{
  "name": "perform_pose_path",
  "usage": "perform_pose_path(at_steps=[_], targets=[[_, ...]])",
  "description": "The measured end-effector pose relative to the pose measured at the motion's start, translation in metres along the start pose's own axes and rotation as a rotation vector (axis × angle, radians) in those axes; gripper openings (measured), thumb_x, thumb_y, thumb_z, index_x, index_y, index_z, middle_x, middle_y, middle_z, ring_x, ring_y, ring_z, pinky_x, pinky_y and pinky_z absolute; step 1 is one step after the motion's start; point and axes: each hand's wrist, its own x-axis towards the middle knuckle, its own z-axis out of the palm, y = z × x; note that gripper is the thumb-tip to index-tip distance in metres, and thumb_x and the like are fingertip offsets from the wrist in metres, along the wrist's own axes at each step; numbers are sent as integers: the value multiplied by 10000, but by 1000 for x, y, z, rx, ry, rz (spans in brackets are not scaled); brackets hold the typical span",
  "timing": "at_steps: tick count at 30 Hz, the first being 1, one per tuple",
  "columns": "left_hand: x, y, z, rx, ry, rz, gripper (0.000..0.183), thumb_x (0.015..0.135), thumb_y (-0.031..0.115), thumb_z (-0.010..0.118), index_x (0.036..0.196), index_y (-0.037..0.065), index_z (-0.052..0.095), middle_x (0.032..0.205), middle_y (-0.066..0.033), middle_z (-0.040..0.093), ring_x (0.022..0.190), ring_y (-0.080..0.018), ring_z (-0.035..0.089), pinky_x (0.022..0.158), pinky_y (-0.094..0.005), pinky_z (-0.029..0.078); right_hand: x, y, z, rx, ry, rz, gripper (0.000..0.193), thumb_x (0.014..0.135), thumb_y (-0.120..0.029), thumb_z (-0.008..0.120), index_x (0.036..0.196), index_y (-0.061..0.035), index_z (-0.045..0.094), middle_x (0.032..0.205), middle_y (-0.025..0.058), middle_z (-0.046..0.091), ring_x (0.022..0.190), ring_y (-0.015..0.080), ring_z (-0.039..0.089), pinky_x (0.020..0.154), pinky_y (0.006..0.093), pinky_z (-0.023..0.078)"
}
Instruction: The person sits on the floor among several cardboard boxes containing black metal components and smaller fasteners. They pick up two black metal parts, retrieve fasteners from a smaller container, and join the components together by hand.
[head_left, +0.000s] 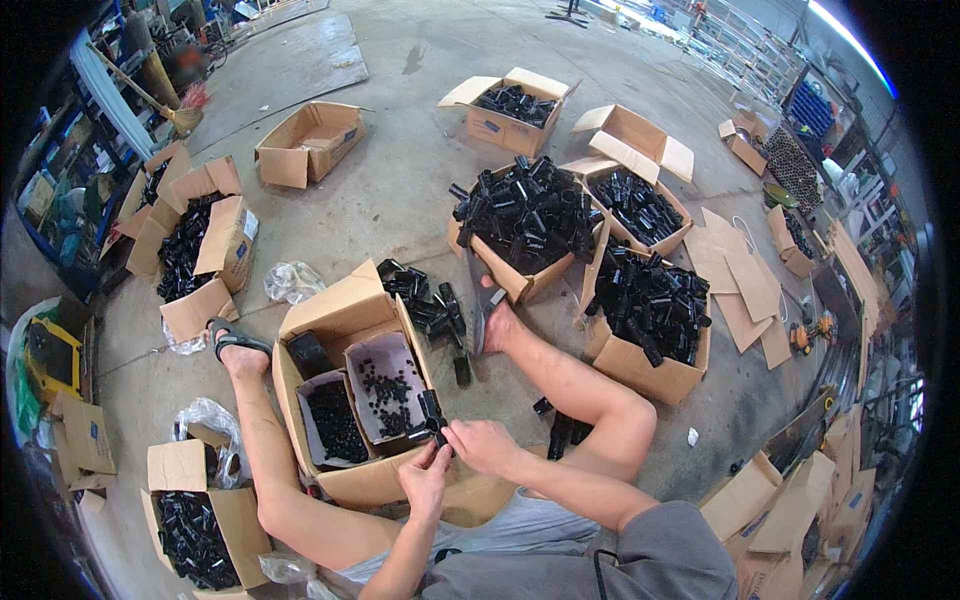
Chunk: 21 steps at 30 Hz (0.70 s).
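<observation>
My left hand and my right hand meet in front of me, fingers closed on a black plastic tube fitting. It stands up from my fingertips over the near right edge of an open cardboard box between my legs. Inside that box, one small white-lined box has scattered small black pieces on its bottom. Beside it, a second small box holds many more of them. Whether a small piece is also between my fingers cannot be made out.
Loose black fittings lie on the floor beyond the box. Full cartons stand at the right, ahead, and at left and lower left. Flattened cardboard and a clear plastic bag lie on the concrete.
</observation>
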Motion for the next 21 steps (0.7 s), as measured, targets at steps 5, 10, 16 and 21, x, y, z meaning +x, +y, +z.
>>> perform_pose_path(at_steps=[5,10,16,21], targets=[[-5,10,6,-99,-1,-49,322,923,109,732,1197,-58,701,957,-23,718,789,-54,602,687,-219,493,-6,-1,-1,229,106,-44,326,1007,-331,528,946,-23,612,827,214,687,761,420,675,686,524,527],[-3,12,-3,18,-25,-19,314,920,103,731,1194,-50,706,964,-24,723,797,-56,606,698,-221,497,0,-4,0,-27,-86,82,309,985,-328,587,921,-26,591,888,186,686,822,382,682,676,487,528],[0,-3,-1,39,-20,41,338,909,97,744,1199,-69,694,990,-49,733,847,-73,637,744,-225,516,-2,5,18,272,340,-89,413,997,-410,567,805,-51,632,737,165,677,678,384,673,580,486,518],[-10,-4,5,0,-20,93,353,899,66,747,1208,-89,678,1037,-75,734,907,-83,655,797,-227,527,-11,1,5,12,176,56,371,995,-385,579,835,-54,632,744,153,677,664,375,670,580,481,516]])
